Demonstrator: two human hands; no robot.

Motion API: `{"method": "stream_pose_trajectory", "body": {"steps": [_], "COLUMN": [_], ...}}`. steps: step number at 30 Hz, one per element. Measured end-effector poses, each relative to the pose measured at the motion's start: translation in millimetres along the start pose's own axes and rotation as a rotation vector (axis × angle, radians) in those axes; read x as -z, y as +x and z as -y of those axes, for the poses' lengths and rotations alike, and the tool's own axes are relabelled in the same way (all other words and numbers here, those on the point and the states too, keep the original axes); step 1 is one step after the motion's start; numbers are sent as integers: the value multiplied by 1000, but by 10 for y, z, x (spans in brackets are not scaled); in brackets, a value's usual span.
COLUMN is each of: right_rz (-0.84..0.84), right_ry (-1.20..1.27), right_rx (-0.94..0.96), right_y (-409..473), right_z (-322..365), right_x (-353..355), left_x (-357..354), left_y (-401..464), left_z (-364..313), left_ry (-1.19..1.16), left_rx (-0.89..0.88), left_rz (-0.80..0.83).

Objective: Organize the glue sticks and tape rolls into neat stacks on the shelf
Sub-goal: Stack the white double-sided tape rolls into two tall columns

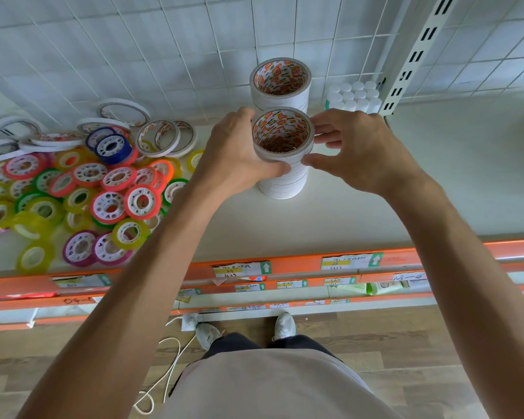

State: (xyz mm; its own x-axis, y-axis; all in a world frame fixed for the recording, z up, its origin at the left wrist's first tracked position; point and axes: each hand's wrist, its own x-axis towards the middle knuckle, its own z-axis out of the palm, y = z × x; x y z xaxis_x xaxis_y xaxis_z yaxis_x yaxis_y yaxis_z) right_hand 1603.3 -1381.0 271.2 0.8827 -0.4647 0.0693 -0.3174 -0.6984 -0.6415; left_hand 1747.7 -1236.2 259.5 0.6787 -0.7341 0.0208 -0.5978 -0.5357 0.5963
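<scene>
Head view shows left hand and right hand cupping the near white tape stack, squaring it; next comes gathering the loose coloured rolls.

Green up-arrows on shelf labels.

Two stacks of white tape rolls stand on the shelf: the near stack and the far stack. Right of the far stack, about ten white glue sticks. Left, too many loose coloured tape rolls to count.
</scene>
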Motion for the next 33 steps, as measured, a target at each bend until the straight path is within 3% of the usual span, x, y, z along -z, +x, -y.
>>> {"method": "stream_pose_trajectory", "body": {"steps": [7,15,33], "right_rz": [41,-48,8], "right_ry": [-11,-67,-166], "right_rx": [-112,-185,-253], "right_y": [-86,-269,-283], "right_z": [-48,69,151], "right_x": [-174,-582,-606], "left_x": [-73,-204,-220], "left_y": [-50,-75,-70], "left_z": [92,163,208], "left_ry": [-82,-156,-236], "left_rx": [45,107,143], "left_rz": [52,49,78]}}
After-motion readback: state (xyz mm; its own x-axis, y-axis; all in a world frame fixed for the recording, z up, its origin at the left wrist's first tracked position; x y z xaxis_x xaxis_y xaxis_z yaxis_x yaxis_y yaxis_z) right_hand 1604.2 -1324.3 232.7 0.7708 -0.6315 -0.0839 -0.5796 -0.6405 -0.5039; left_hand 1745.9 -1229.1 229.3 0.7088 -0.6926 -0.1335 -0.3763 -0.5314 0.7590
